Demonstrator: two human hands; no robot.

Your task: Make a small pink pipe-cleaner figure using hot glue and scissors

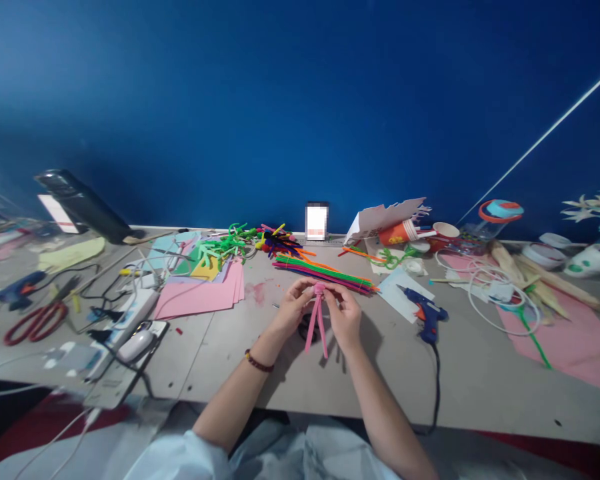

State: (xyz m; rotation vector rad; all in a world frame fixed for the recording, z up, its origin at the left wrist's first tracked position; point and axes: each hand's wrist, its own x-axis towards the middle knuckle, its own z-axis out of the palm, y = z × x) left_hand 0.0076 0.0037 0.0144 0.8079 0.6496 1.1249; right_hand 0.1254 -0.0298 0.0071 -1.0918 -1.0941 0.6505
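Observation:
Between my two hands is a bent pink pipe cleaner (317,325), twisted into a small knot at the top with two ends hanging down. My left hand (295,303) pinches it from the left, and my right hand (345,315) pinches it from the right near the knot. A dark round object (307,328), perhaps scissor handles, lies on the table partly hidden behind the hanging ends. Just beyond my fingers lies a bundle of coloured pipe cleaners (325,272).
A blue glue gun (433,317) with its cord lies to the right. Pink paper sheets (200,293), a power strip (123,333) and red-handled scissors (36,322) are on the left. A phone (317,221) stands against the blue wall, with paper cups (399,232) to its right.

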